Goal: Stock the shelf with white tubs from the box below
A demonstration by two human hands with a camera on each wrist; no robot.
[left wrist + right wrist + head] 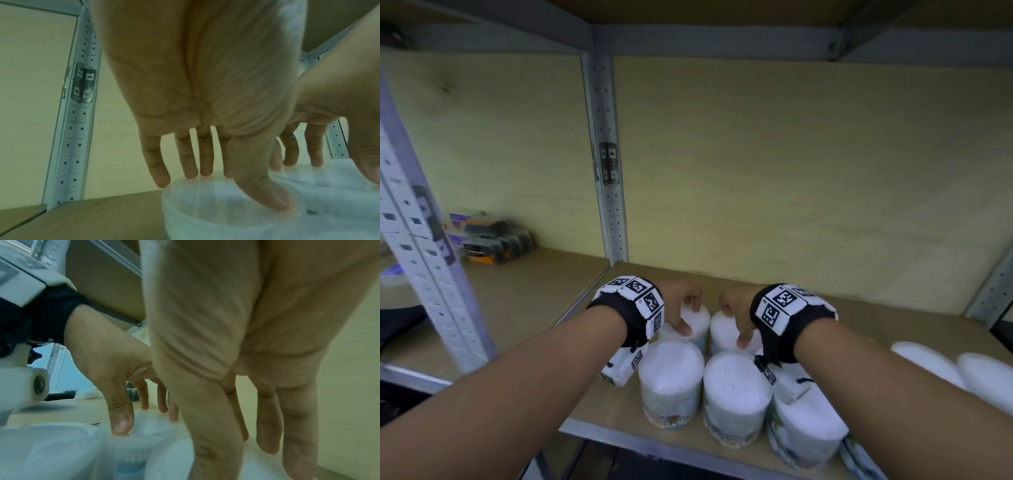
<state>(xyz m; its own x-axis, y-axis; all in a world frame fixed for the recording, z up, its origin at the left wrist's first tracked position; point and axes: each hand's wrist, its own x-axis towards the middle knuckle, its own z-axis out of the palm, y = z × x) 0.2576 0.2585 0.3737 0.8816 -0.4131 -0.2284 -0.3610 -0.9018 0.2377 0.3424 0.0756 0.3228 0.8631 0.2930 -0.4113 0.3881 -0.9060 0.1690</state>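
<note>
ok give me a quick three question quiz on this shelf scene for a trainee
1. True or false: each of the hands grips the lid of its own tub.
2. Which tubs are being handled: A) the front row, B) the back row, C) the ones lying far right?
3. Fill in: left of the upright post, the neighbouring shelf holds a stack of dark ____.

Key
1. True: the left hand grips the back left tub and the right hand the back right tub.
2. B; the front tubs stand untouched.
3. Boxes, by the post.
</note>
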